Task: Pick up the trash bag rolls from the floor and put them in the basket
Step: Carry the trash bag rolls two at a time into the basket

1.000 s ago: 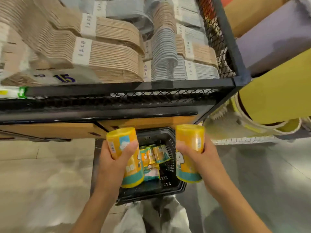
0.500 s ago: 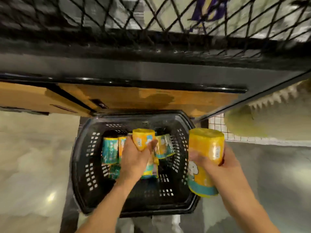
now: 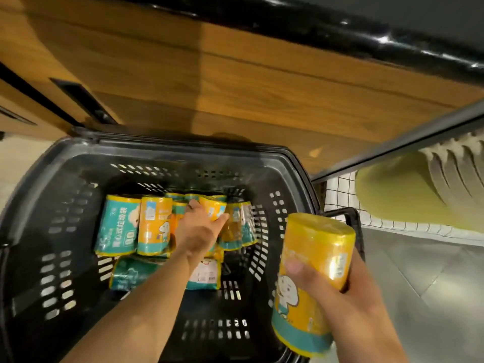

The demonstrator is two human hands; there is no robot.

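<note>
A black plastic basket (image 3: 264,153) stands on the floor below me, with several yellow-and-teal trash bag rolls (image 3: 154,226) lying on its bottom. My left hand (image 3: 199,231) reaches deep into the basket and grips a yellow roll (image 3: 213,206) among the others at the far side. My right hand (image 3: 332,286) holds a second yellow roll (image 3: 311,273) upright above the basket's right rim, fingers wrapped round its middle.
A wooden shelf base (image 3: 235,82) with a black metal edge (image 3: 340,27) hangs over the basket's far side. To the right are a white wire rack (image 3: 340,200) with yellow-green goods (image 3: 398,189) and grey floor tiles (image 3: 432,271).
I have leaned down closer to the basket. My left hand has gone lower into it with its roll, down among the rolls on the bottom. My right hand still holds its roll at the right rim.
</note>
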